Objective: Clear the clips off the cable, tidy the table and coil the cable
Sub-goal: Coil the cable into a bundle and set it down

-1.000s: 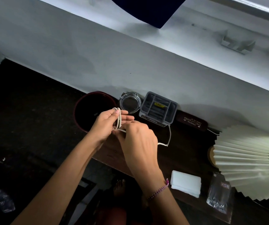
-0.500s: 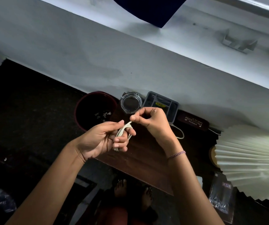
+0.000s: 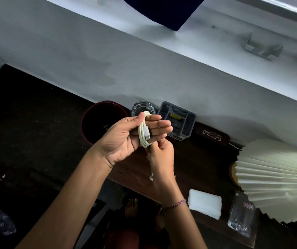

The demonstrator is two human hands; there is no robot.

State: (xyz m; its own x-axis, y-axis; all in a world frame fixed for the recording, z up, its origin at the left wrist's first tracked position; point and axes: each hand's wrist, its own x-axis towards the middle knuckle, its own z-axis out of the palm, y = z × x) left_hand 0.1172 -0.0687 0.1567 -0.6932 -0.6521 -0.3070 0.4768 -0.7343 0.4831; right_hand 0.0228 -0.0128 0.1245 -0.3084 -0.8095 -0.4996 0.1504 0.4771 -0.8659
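Note:
A white cable (image 3: 142, 133) is looped several times around the straight fingers of my left hand (image 3: 126, 139), palm up, with one plug end lying across the loops. My right hand (image 3: 160, 159) sits just below the coil and pinches the loose tail of the cable, whose other end dangles beside my wrist. Both hands hover above the dark wooden table (image 3: 189, 164). No clips show on the cable.
Along the wall stand a dark red bin (image 3: 99, 121), a glass ashtray (image 3: 140, 109), a grey compartment box (image 3: 177, 119) and a brown spectacle case (image 3: 212, 134). A white pleated lampshade (image 3: 277, 178), a white pad (image 3: 205, 205) and a clear plastic bag (image 3: 242, 218) lie at right.
The left hand has opened flat with more loops around its fingers. The right hand has dropped from above the coil to below it, bringing the cable's tail in off the table.

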